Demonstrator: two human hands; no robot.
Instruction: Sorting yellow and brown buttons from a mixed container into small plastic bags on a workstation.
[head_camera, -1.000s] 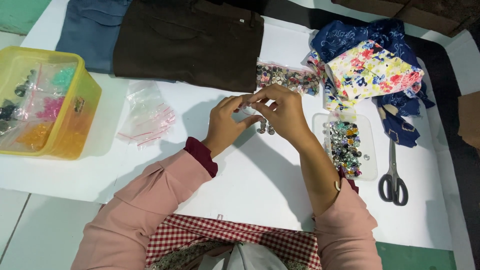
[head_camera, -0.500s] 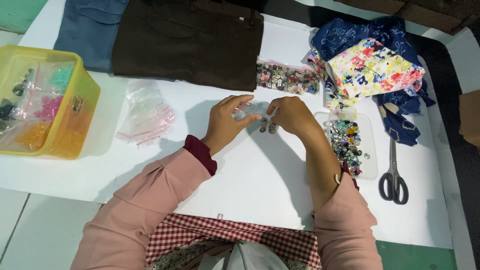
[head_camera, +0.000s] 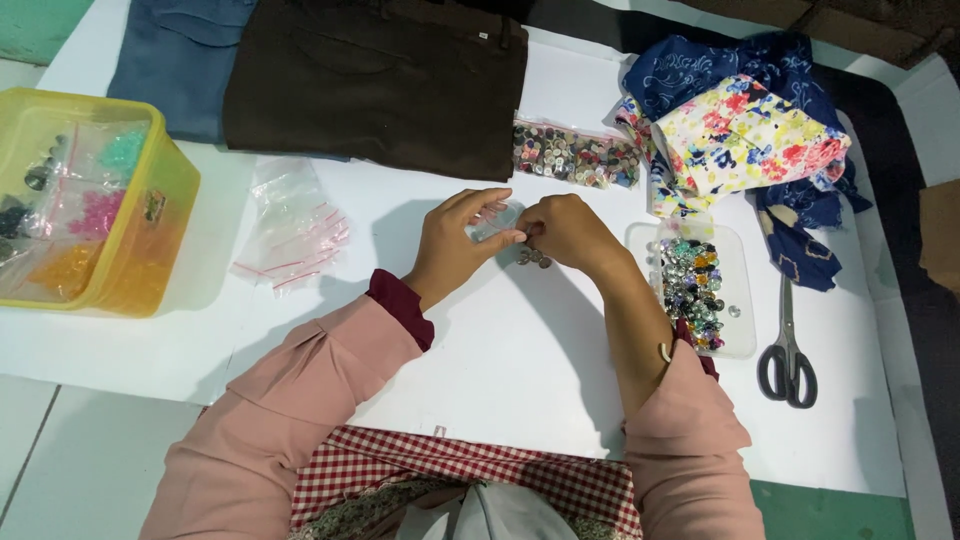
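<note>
My left hand (head_camera: 455, 245) and my right hand (head_camera: 565, 232) meet over the middle of the white table (head_camera: 520, 350). Together they hold a small clear plastic bag (head_camera: 495, 220), the left hand pinching its edge, the right hand's fingers closed at its mouth. A few small dark metal buttons (head_camera: 533, 258) hang or lie just under the right hand's fingers. Both arms wear pink sleeves.
A clear tray of coloured beads (head_camera: 695, 285) lies right of my hands, scissors (head_camera: 788, 350) beyond it. A bag of mixed buttons (head_camera: 572, 157) and folded brown trousers (head_camera: 380, 80) are behind. Empty zip bags (head_camera: 290, 225) and a yellow box (head_camera: 90, 215) sit left; floral fabrics (head_camera: 740, 130) far right.
My hands have come down and toward me, closer to the table, still joined on the small bag. The buttons now show below the right fingers.
</note>
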